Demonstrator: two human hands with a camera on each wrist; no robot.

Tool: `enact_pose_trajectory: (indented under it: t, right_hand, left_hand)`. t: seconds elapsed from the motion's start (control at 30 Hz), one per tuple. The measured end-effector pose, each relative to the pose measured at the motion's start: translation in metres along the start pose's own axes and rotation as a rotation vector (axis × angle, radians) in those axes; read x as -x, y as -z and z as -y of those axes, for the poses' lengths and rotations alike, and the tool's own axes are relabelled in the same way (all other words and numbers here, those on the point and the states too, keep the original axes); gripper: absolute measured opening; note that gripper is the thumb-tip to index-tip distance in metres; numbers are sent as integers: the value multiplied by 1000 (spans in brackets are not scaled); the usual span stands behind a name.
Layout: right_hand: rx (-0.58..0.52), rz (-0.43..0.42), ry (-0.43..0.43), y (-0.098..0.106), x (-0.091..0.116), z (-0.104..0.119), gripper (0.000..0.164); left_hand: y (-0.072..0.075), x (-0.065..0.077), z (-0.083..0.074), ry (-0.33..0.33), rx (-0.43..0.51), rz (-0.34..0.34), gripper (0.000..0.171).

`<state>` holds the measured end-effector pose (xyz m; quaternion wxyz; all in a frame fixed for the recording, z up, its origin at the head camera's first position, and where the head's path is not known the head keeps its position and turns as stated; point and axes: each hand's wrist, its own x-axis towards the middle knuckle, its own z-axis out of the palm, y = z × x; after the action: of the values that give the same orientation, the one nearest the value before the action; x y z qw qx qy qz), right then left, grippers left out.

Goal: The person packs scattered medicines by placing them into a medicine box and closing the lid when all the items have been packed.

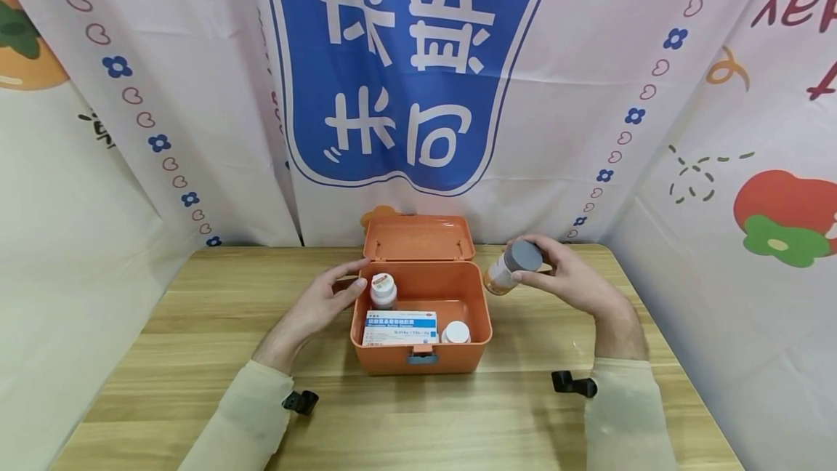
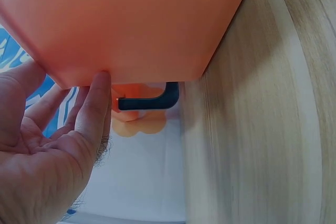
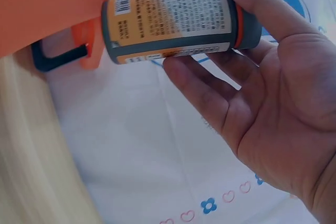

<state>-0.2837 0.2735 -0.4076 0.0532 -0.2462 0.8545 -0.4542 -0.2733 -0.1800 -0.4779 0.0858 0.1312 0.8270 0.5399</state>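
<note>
An orange storage box (image 1: 418,362) stands on the table with its lid (image 1: 418,237) raised at the back. Inside are a white-capped bottle (image 1: 383,291) at the back left, a blue-and-white medicine box (image 1: 400,328) along the front, and another white-capped bottle (image 1: 455,332) at the front right. My left hand (image 1: 325,302) touches the storage box's left side near the back corner, its fingers mostly straight. To the right of the storage box, my right hand (image 1: 567,278) grips a tilted bottle with an orange-and-white label (image 3: 173,17) near its dark grey cap (image 1: 524,256). That bottle is above the table.
The wooden table (image 1: 523,420) ends at a printed cloth (image 1: 556,129) hanging behind the storage box. Light walls of cloth stand on both sides. A dark handle (image 2: 149,102) sticks out from the back of the storage box.
</note>
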Motion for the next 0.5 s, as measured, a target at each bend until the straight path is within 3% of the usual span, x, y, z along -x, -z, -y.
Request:
enact_pose_trajectory:
  t: [0.23, 0.5]
  right_hand:
    - [-10, -60, 51, -2, -2, 16, 46]
    - [-41, -44, 59, -12, -10, 28, 49]
  left_hand:
    - [-1, 0, -1, 8, -20, -8, 54]
    - [-1, 0, 0, 5, -26, -9, 54]
